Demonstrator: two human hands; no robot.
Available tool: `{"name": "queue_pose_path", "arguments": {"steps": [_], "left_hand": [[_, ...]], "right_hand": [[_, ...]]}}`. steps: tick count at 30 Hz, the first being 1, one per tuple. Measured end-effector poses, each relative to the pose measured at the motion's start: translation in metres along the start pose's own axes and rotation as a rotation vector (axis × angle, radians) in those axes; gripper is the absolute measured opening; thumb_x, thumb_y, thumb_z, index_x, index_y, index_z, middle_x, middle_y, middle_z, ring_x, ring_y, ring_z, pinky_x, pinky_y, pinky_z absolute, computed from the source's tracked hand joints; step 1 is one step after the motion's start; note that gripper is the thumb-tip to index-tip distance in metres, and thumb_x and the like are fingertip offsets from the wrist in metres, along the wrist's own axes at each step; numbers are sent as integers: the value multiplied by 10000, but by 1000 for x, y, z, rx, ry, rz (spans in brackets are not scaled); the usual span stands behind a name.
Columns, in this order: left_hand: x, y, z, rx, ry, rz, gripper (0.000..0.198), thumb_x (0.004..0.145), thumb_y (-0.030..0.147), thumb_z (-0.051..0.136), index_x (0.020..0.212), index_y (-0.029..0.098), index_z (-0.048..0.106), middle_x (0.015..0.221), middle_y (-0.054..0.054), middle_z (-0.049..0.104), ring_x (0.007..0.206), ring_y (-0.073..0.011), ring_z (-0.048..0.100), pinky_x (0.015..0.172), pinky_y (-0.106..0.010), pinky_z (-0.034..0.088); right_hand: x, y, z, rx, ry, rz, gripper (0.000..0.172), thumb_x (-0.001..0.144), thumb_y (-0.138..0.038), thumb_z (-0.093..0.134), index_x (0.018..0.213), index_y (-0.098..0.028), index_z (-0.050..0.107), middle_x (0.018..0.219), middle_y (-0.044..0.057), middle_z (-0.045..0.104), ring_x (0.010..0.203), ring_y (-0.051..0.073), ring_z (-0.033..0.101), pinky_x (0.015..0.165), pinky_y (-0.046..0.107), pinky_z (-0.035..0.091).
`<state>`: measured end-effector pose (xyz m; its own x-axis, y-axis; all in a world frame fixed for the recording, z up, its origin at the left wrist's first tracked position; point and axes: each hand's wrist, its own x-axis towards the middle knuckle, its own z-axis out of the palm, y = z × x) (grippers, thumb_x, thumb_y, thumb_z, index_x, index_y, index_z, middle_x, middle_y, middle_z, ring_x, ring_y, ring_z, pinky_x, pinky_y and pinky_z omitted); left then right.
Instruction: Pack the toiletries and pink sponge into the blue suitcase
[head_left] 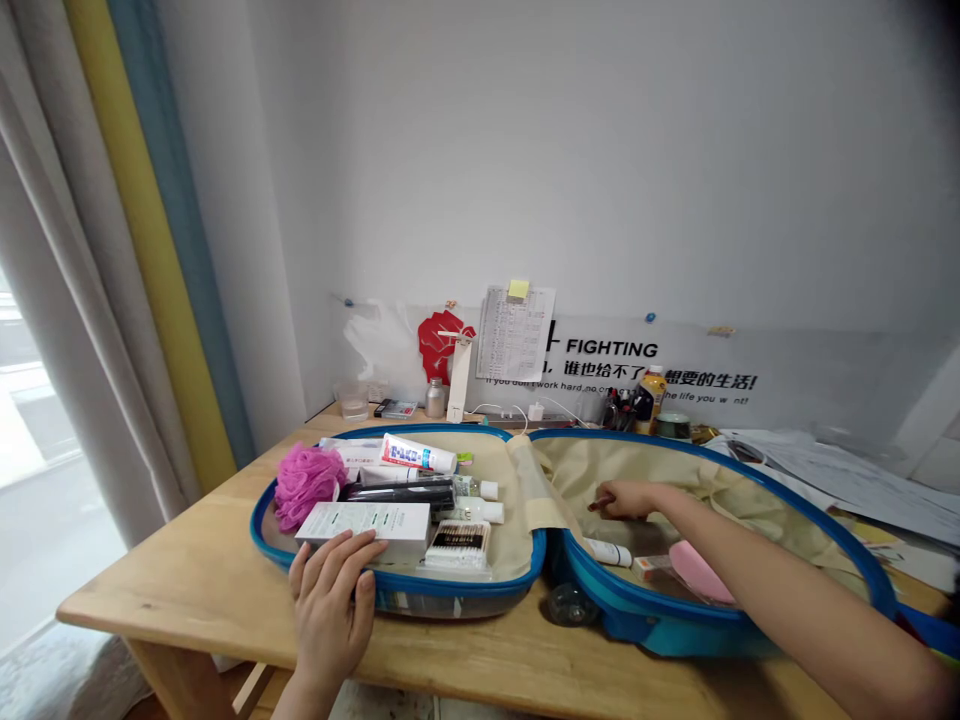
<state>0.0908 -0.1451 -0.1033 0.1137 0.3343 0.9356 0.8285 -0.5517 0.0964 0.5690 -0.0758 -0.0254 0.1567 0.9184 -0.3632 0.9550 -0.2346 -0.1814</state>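
Note:
A blue-rimmed suitcase [480, 582] lies open on the wooden table. My left hand [336, 595] rests with outstretched fingers on a white box [375, 520] at the front of the left half. Around that box are a pink bath puff [307, 485], a toothpaste tube [412, 455], a black packet [405, 495], small clear bottles [480, 510] and a pack of cotton swabs [459, 543]. My right hand [628, 498] reaches into the right half, fingers closed around something small and dark. Nearer me lie a white tube [609, 552], a small box [651, 568] and a pink item [701, 572].
Along the wall stand a lamp [459, 380], a silver bottle [435, 398], a glass [354, 402] and a yellow bottle [651, 395]. Papers [847, 490] are piled at the right. A curtain [112, 250] hangs at the left.

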Motion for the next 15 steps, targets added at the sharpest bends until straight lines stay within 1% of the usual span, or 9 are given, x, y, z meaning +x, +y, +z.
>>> {"name": "queue_pose_path", "arguments": {"steps": [3, 7, 11, 15], "left_hand": [[0, 0, 0, -7, 2, 0, 259, 906, 265, 435, 1029, 276, 663, 1017, -36, 715, 1036, -216, 591, 1108, -413, 217], [0, 0, -1, -3, -13, -1, 259, 899, 263, 437, 1041, 277, 653, 1033, -38, 711, 1046, -222, 588, 1106, -419, 213], [1, 1, -1, 0, -2, 20, 256, 904, 241, 428, 1037, 265, 646, 1017, -45, 711, 1040, -220, 580, 1101, -423, 217], [2, 1, -2, -1, -5, 22, 257, 912, 247, 424, 1036, 256, 649, 1018, -51, 712, 1042, -222, 577, 1102, -434, 216]], "right_hand": [[-5, 2, -12, 40, -53, 100, 359, 912, -406, 547, 1183, -171, 558, 1129, 63, 608, 942, 155, 610, 807, 362, 539], [-15, 15, -23, 45, -47, 211, 377, 911, -409, 546, 1212, -182, 545, 1192, 74, 585, 1005, 174, 596, 853, 392, 526], [-24, 29, -23, 11, -119, 295, 339, 907, -398, 555, 1174, -189, 571, 1196, 70, 590, 1027, 181, 589, 876, 402, 517], [-23, 34, -19, 4, -153, 313, 329, 904, -390, 562, 1158, -181, 577, 1175, 67, 598, 1011, 175, 594, 864, 394, 522]]}}
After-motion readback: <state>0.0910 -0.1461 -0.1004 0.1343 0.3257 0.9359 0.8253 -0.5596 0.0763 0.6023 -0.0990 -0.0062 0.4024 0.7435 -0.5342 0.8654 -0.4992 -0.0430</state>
